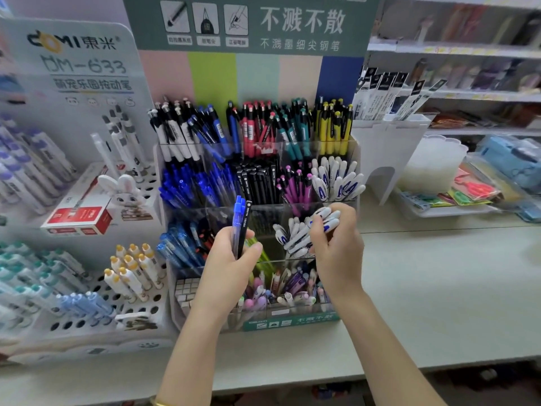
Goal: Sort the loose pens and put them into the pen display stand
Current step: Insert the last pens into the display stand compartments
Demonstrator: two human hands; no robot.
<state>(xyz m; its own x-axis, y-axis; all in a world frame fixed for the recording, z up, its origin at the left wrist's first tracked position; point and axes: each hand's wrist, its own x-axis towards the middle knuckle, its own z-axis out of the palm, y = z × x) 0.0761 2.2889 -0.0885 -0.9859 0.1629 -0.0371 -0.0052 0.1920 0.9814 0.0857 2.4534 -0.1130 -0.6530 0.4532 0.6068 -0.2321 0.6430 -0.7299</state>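
Left hand: the left hand (pixel 231 262) is curled round a small upright bundle, two blue pens (pixel 238 215) and one black pen (pixel 246 227), their tops pointing up.
Left hand's place: in front of the middle tiers of the pen display stand (pixel 292 321), left of centre.
Right hand: the right hand (pixel 339 247) grips a fistful of white pens (pixel 326 216) with blue markings, fingers closed over them.
Right hand's place: just above the right-hand compartment of the third tier, where more white pens of the same kind (pixel 288 238) lie tilted.
Stand: clear stepped compartments under a green header board, set on the pale tabletop (pixel 439 288).
Back tier: white, blue, red, teal and yellow pens, sorted by colour.
Second tier: blue, black, purple, then white with blue.
Third tier: blue pens at the left, the white ones at the right.
Front tier: mixed pastel pens, partly hidden by both wrists.
Left neighbour: a white holed stand (pixel 137 306) just beside the display, bearing a rabbit figure (pixel 126 190) and a red box (pixel 79 216).
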